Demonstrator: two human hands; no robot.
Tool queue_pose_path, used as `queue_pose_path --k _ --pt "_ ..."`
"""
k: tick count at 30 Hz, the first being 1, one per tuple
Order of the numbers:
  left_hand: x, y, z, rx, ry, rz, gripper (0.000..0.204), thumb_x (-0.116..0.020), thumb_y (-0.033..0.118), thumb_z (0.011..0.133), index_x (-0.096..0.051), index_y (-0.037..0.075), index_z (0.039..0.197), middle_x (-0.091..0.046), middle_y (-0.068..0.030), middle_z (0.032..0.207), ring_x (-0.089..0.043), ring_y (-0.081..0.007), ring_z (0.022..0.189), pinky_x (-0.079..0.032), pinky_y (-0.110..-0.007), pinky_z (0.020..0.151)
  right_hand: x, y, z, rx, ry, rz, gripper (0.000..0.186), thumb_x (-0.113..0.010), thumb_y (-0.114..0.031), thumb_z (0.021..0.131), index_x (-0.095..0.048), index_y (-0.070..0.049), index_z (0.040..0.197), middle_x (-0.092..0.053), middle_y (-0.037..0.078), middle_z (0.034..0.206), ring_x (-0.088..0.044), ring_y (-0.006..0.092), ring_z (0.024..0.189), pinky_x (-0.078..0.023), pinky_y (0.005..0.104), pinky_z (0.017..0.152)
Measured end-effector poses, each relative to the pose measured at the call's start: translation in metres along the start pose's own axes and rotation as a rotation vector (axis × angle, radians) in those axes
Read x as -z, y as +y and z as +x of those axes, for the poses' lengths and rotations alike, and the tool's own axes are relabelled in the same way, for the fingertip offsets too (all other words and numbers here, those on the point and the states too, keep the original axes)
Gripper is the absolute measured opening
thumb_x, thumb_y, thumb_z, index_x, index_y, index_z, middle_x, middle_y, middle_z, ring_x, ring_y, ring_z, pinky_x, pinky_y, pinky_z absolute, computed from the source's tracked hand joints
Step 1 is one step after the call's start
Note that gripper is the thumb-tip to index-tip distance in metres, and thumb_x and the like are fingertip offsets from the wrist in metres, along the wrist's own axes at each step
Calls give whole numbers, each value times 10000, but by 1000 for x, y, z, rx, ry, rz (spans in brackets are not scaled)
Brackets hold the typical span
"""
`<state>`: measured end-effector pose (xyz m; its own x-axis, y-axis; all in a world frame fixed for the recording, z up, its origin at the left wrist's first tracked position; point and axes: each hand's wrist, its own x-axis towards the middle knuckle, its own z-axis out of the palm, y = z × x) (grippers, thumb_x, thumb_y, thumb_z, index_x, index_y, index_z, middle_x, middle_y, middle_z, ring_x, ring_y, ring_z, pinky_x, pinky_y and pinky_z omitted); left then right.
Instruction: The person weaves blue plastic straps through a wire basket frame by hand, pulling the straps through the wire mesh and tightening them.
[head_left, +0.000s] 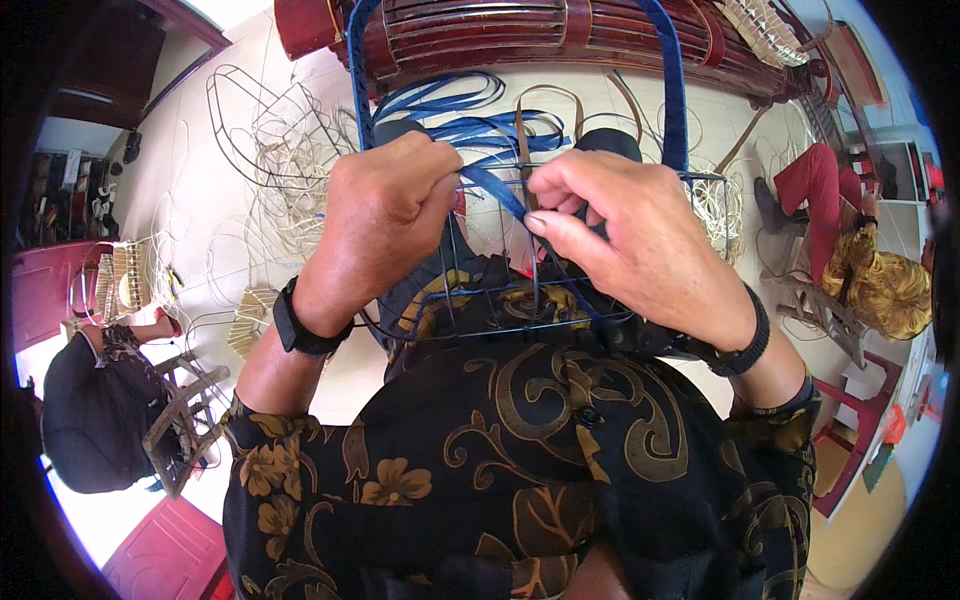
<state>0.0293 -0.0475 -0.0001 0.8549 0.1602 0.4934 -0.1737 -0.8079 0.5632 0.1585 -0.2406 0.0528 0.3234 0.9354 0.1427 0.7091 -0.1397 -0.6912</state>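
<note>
Closest to me, my lap in a black shirt with gold floral print (520, 470) fills the lower frame and hides my legs. Just above it my left hand (385, 215) is curled into a loose fist, thumb and fingers pinched on a blue flat strip (497, 188) at its left end. My right hand (630, 230) sits just beside it, thumb and forefinger pinching the same strip slightly lower, so the strip runs diagonally between both hands. Both hands hover over a dark wire frame (500, 290) resting against my lap; I cannot tell how far its lower wires reach, since the shirt and my wrists cover them. Each wrist carries a black band. Beyond the hands, loose loops of blue strip (450, 100) lie on the pale floor (190, 150), and two blue handle arcs (675, 90) rise toward a dark red wooden bench (520, 30), cut off at the top edge. Farther left lies a bare wire frame (270, 120) with pale cane. Two seated people show at the rim, distorted.
</note>
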Motion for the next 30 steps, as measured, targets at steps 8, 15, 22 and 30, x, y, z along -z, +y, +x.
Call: queue_pose_path --k 8,15,22,30 --pt "4 -5 -2 -27 -77 51 108 -638 -41 817 -646 -6 919 -546 -146 730 -575 -334 648 -449 -380 570 -15 -10 19 27 25 -469 304 -757 -222 815 -546 -48 947 -660 132 825 -673 342 763 -541 442 606" --pt "5 -13 -1 -21 -85 19 81 -619 -35 824 -630 1 896 -546 -150 738 -565 -345 656 -445 -378 567 -32 -3 34 303 165 -697 180 -710 -146 745 -584 -106 867 -580 47 758 -651 241 739 -535 372 580" --pt "9 -15 -3 22 -56 -79 370 -574 -40 809 -634 23 1168 -536 -109 646 -524 -201 495 -413 -329 509 -21 10 48 227 70 -418 120 -664 -18 852 -685 -37 968 -644 122 783 -657 305 716 -513 375 633" --pt "12 -18 -1 85 -125 -56 400 -569 -51 807 -593 20 1200 -533 -85 631 -503 -193 494 -396 -324 503 -19 16 52 76 10 -234 55 -681 -37 891 -678 -7 937 -657 136 783 -641 277 694 -478 335 627"
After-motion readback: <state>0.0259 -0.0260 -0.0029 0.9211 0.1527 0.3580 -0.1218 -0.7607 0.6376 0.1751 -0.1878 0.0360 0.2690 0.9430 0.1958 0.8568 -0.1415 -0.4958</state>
